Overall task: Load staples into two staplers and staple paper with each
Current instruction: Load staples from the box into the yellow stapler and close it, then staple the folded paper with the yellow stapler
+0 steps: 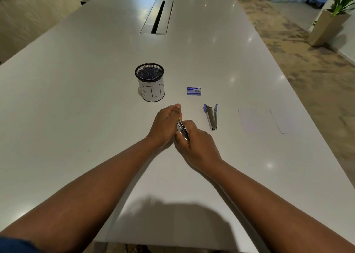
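Both hands, left and right, close around a metal stapler just above the table. A second stapler lies open nearby. A slipped grip could pinch fingers.

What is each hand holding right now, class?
Left hand: closed on the stapler.
Right hand: closed on the same stapler.
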The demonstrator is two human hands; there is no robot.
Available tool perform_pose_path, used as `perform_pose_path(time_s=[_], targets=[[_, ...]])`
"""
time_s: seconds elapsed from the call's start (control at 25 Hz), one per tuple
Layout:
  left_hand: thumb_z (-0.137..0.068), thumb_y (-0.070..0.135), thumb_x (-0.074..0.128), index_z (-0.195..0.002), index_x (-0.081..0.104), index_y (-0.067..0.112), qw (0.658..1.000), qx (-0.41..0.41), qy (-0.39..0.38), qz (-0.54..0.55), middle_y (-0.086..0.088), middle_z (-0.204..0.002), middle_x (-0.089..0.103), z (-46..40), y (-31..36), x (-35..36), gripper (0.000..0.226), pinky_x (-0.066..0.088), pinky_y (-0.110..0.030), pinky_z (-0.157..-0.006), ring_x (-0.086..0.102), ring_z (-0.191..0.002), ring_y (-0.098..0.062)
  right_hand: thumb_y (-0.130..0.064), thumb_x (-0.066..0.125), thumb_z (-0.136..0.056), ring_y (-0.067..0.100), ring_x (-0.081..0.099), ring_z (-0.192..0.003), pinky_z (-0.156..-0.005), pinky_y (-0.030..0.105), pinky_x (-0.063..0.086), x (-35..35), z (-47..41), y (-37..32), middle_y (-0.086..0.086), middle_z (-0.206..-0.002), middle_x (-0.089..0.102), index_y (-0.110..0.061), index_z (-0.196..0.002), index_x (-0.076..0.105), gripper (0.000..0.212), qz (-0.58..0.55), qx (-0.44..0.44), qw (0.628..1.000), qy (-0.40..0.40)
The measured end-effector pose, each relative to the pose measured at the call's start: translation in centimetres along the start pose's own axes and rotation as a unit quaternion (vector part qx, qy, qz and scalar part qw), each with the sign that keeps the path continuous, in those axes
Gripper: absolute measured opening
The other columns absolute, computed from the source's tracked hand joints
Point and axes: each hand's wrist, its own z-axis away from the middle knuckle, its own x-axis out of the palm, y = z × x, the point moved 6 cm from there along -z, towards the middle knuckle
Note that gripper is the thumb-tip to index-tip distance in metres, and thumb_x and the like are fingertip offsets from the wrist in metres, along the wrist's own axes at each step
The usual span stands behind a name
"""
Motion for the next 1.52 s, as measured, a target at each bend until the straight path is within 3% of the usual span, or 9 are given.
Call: perform_pose_path(time_s=[0.24, 0.52, 0.68, 0.96, 1.08, 1.24, 1.32, 1.4, 1.52], targets=[[-0.108, 0.034, 0.04, -0.069, 0.05, 0.016, 1.0, 0.008, 0.001, -0.002, 0.004, -0.061, 0.05, -0.1, 0.0, 0.0, 0.044, 0.04, -0.039, -0.065, 0.047, -0.062, -0.016, -0.041, 0.042, -0.106, 0.028, 0.056, -0.064, -0.058, 0.044, 0.046, 0.0, 0.0, -0.2, 0.004, -0.073, 0.06, -0.013, -0.106, 0.048, 0.029, 0.004, 0.0, 1.0, -0.005], [-0.108, 0.037, 0.04, -0.069, 0.052, 0.017, 1.0, 0.011, 0.01, -0.005, 0.01, -0.056, 0.051, 0.0, 0.0, -0.1, 0.046, 0.04, -0.031, -0.061, 0.049, -0.058, -0.011, -0.043, 0.046, -0.104, 0.021, 0.051, -0.06, -0.055, 0.039, 0.04, -0.2, 0.1, -0.1, -0.006, -0.068, 0.051, -0.016, -0.107, 0.05, 0.027, -0.01, -0.004, 1.0, 0.018], [-0.103, 0.042, 0.04, -0.082, 0.057, 0.004, 0.998, 0.014, -0.026, 0.054, -0.018, -0.074, 0.055, 0.2, 0.3, 0.8, 0.047, 0.044, -0.045, -0.074, 0.054, -0.074, -0.027, -0.035, 0.059, -0.098, 0.011, 0.052, -0.06, -0.056, 0.033, 0.042, -0.9, 0.5, 0.0, -0.009, -0.072, 0.056, -0.019, -0.11, 0.058, 0.02, -0.029, 0.012, 0.998, 0.046], [-0.096, 0.024, 0.048, -0.084, 0.068, 0.017, 0.991, 0.126, -0.005, -0.041, 0.011, -0.077, 0.065, -0.9, 5.9, 4.7, 0.025, 0.04, -0.014, -0.064, 0.057, -0.07, 0.001, -0.033, 0.056, -0.074, 0.021, 0.055, -0.069, -0.062, 0.035, 0.043, -7.9, 2.5, 5.7, -0.01, -0.073, 0.058, -0.027, -0.087, 0.044, 0.018, -0.089, 0.177, 0.963, 0.182], [-0.095, 0.015, 0.06, -0.101, 0.07, 0.014, 0.968, 0.176, -0.083, -0.158, 0.007, -0.092, 0.068, -1.6, 7.9, 9.3, 0.012, 0.047, -0.021, -0.075, 0.062, -0.078, -0.003, -0.029, 0.059, -0.076, 0.029, 0.06, -0.077, -0.068, 0.04, 0.047, -11.6, 3.5, 9.8, -0.002, -0.085, 0.068, -0.022, -0.082, 0.041, 0.02, -0.102, 0.241, 0.936, 0.237], [-0.091, 0.033, 0.07, -0.139, 0.054, 0.009, 0.905, 0.158, -0.221, -0.327, -0.012, -0.139, 0.056, -3.0, 8.2, 16.2, 0.056, 0.039, -0.032, -0.104, 0.052, -0.13, -0.028, -0.019, 0.061, -0.081, 0.005, 0.042, -0.053, -0.058, 0.031, 0.036, -14.6, 4.8, 14.2, -0.011, -0.062, 0.048, -0.02, -0.07, 0.038, 0.025, -0.154, 0.281, 0.908, 0.271], [-0.086, 0.043, 0.073, -0.135, 0.052, 0.008, 0.872, 0.144, -0.263, -0.386, -0.013, -0.14, 0.052, -3.7, 7.8, 18.8, 0.063, 0.04, -0.038, -0.102, 0.046, -0.132, -0.032, -0.016, 0.061, -0.084, 0.009, 0.038, -0.056, -0.062, 0.031, 0.037, -15.0, 5.4, 15.8, -0.003, -0.066, 0.042, -0.018, -0.073, 0.042, 0.022, -0.23, 0.298, 0.882, 0.283], [-0.082, 0.05, 0.075, -0.111, 0.053, 0.011, 0.853, 0.138, -0.281, -0.417, -0.009, -0.12, 0.052, -4.4, 7.6, 20.5, 0.053, 0.044, -0.039, -0.089, 0.049, -0.119, -0.032, -0.014, 0.06, -0.086, 0.018, 0.041, -0.065, -0.066, 0.037, 0.041, -15.0, 5.7, 16.7, 0.006, -0.071, 0.042, -0.016, -0.077, 0.046, 0.018, -0.297, 0.306, 0.859, 0.283], [-0.077, 0.057, 0.077, -0.098, 0.047, 0.017, 0.83, 0.145, -0.282, -0.46, -0.005, -0.107, 0.046, -5.5, 7.6, 21.6, 0.055, 0.045, -0.04, -0.087, 0.047, -0.113, -0.03, -0.013, 0.061, -0.087, 0.014, 0.041, -0.055, -0.056, 0.031, 0.042, -14.9, 5.8, 16.8, 0.002, -0.064, 0.04, -0.02, -0.074, 0.043, 0.023, -0.333, 0.294, 0.855, 0.267]])
